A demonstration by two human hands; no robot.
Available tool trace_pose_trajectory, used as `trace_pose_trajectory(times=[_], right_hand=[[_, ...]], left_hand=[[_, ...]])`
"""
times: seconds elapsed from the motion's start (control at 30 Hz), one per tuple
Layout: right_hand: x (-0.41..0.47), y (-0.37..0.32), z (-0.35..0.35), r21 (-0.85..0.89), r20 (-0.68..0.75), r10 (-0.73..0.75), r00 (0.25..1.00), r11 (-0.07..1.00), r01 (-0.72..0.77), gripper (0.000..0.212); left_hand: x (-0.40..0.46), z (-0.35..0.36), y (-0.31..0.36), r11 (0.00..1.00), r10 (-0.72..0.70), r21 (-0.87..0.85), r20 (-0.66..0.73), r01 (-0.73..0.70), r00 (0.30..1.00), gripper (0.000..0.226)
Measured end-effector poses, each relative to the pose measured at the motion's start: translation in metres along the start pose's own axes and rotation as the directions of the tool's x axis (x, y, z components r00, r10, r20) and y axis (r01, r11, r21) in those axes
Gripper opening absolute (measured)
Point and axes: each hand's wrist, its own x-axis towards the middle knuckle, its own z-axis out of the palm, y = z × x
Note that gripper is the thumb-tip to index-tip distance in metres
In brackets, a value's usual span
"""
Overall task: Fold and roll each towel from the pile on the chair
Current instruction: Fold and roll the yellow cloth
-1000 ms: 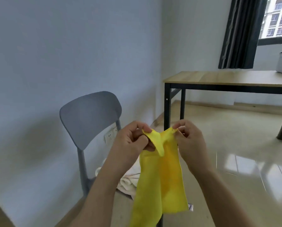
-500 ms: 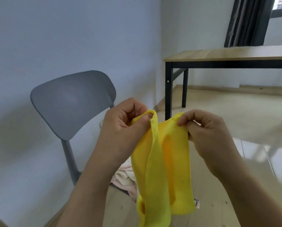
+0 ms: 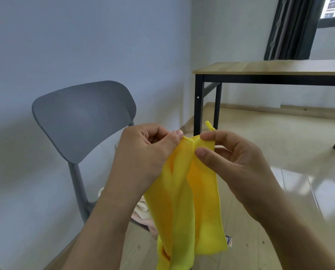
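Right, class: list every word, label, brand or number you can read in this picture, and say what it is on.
Nothing here can be read.
Small blue-and-white tag at the lower corner of the yellow towel: it carries print, too small and blurred to read.
No other writing shows.

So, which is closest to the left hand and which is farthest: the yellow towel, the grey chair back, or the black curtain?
1. yellow towel, held in the left hand.
2. grey chair back, just behind, to the left.
3. black curtain, far across the room, upper right.

left hand [image 3: 145, 152]: bare, no ring | right hand [image 3: 235, 164]: bare | forearms: unsleeved
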Motion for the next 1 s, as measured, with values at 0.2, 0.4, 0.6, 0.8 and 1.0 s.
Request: trace_pose_trajectory(times=[0.2,0.4,0.6,0.8,1.0], right_hand=[[-0.006,0.004,0.007,-0.02,-0.038,-0.03,0.999,0.999,0.029,0.04],[-0.012,0.002,0.015,-0.049,-0.066,-0.084,0.994,0.996,0.08,0.035],[-0.011,0.01,0.014,-0.133,-0.2,-0.126,0.972,0.986,0.1,0.007],[-0.002,0.01,-0.001,-0.073,-0.376,-0.176,0.91,0.984,0.16,0.014],[-0.003,-0.013,-0.02,-0.076,-0.329,-0.198,0.923,0.98,0.183,0.021]], left_hand=[[-0.004,0.0,0.0,1.0,0.002,-0.024,-0.009,-0.002,1.0,0.028],[-0.007,0.003,0.001,1.0,0.022,0.005,-0.003,-0.022,1.0,0.028],[-0.008,0.007,0.003,0.999,0.042,0.014,0.019,-0.043,0.999,0.03],[-0.018,0.01,0.011,0.941,0.189,0.226,0.268,-0.252,0.945,0.034],[-0.026,-0.004,0.023,0.707,0.371,0.525,0.295,-0.474,0.88,0.025]])
